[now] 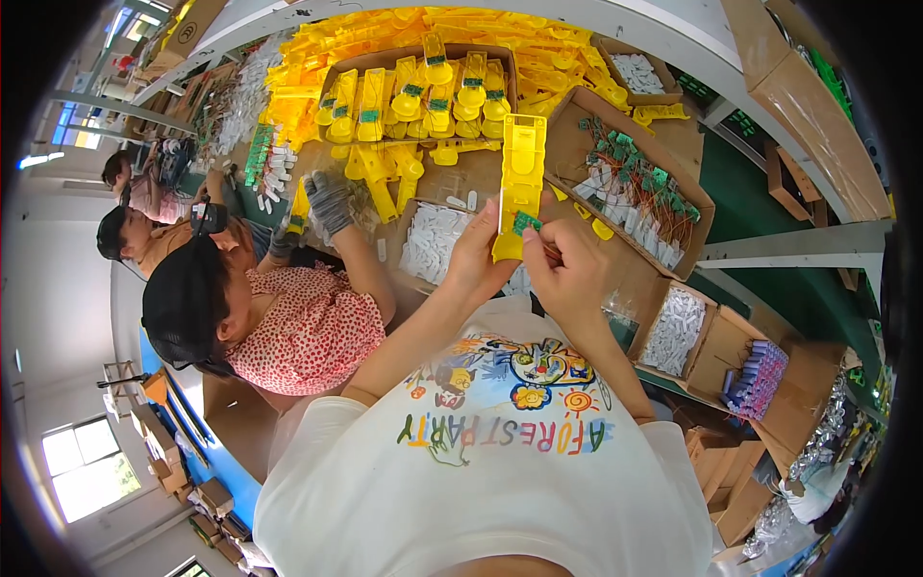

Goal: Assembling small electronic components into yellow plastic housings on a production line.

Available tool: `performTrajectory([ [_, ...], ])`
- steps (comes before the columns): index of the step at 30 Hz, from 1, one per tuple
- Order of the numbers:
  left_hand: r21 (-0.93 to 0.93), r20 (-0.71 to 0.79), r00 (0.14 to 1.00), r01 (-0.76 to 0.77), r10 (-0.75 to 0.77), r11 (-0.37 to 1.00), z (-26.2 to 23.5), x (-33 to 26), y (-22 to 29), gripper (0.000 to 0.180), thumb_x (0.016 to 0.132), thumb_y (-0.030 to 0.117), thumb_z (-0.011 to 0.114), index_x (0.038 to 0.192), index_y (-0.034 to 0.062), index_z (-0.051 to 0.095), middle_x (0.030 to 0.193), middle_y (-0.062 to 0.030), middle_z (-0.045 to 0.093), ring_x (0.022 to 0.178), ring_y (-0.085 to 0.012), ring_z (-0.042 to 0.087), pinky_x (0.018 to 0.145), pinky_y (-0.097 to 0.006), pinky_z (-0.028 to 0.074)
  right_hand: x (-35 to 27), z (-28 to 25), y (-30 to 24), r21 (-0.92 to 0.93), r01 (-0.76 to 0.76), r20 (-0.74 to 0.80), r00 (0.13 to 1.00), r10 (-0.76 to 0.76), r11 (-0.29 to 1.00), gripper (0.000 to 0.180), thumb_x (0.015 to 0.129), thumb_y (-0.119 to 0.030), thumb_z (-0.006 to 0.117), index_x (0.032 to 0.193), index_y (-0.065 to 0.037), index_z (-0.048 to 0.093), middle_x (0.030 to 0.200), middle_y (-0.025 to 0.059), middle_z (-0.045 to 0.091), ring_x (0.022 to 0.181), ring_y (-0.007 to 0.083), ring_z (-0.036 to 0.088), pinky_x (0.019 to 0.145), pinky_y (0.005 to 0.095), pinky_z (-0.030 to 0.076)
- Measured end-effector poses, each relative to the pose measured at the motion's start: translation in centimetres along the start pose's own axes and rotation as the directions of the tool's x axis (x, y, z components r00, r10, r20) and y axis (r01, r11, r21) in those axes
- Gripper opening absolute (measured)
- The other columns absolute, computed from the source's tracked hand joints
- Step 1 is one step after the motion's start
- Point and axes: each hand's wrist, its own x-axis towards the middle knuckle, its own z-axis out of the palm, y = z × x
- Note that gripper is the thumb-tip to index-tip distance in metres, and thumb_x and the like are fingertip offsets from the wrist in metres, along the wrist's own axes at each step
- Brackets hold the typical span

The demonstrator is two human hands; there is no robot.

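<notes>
My left hand (pixel 473 258) is closed around the lower part of a long yellow plastic housing (pixel 525 159), held upright over the near side of the bench with its hollow side facing me. My right hand (pixel 565 265) pinches a small green circuit board (pixel 526 223) against the lower end of that housing. Whether the board sits fully inside it I cannot tell. Wires show dimly beneath my right fingers. Beyond my hands, a cardboard tray (pixel 512 81) holds several yellow housings fitted with green boards.
At the right lies a carton (pixel 699 223) of wired green boards with white parts. White pieces (pixel 437 238) fill a box left of my hands. Loose yellow housings (pixel 317 60) are heaped behind. A co-worker's gloved hand (pixel 330 202) reaches in from the left.
</notes>
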Motion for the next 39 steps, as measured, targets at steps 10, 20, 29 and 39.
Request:
performTrajectory([
  [10,0.064,0.017,0.999,0.038,-0.039,0.997,0.6,-0.4,-0.2,0.050,0.098,0.039,0.029,0.136,0.0075,0.034,0.134,-0.0128,0.044,0.114,-0.0238,0.049,0.096,-0.039,0.041,-0.2,0.1,-0.1,-0.020,0.026,0.156,0.987,-0.023,0.999,0.015,0.083,-0.011,0.063,0.073,-0.001,0.056,0.062,0.0070,0.055,0.048,0.0123,0.052,0.044,0.0270,0.038],
  [20,0.242,-0.111,0.988,-0.077,0.106,0.967,1.2,-0.7,0.1,0.043,0.098,0.032,0.034,0.129,0.0033,0.041,0.125,-0.0156,0.051,0.112,-0.0225,0.052,0.096,-0.036,0.041,-0.5,0.0,1.7,0.137,-0.518,0.367,0.818,0.443,0.844,0.021,0.080,-0.012,0.065,0.064,0.001,0.059,0.046,0.0060,0.052,0.037,0.0093,0.046,0.038,0.0280,0.032],
  [29,0.367,-0.207,0.956,-0.122,0.209,0.922,0.4,-1.0,-0.6,0.040,0.096,0.018,0.035,0.131,-0.0009,0.039,0.119,-0.0151,0.055,0.108,-0.0206,0.055,0.094,-0.034,0.042,0.6,-0.4,1.7,0.226,-0.677,0.488,0.701,0.520,0.701,0.023,0.081,-0.012,0.066,0.064,0.002,0.059,0.047,0.0042,0.053,0.036,0.0085,0.051,0.034,0.0222,0.035],
  [39,0.211,-0.162,0.976,-0.108,0.143,0.972,-0.3,-0.9,-0.7,0.045,0.087,0.004,0.045,0.132,0.0005,0.043,0.114,-0.0076,0.057,0.099,-0.0132,0.056,0.086,-0.027,0.043,0.9,-0.3,2.2,-0.081,-0.290,0.444,0.846,0.295,0.954,0.016,0.083,-0.012,0.065,0.080,0.004,0.064,0.070,0.0054,0.063,0.059,0.0092,0.060,0.051,0.0210,0.048],
])
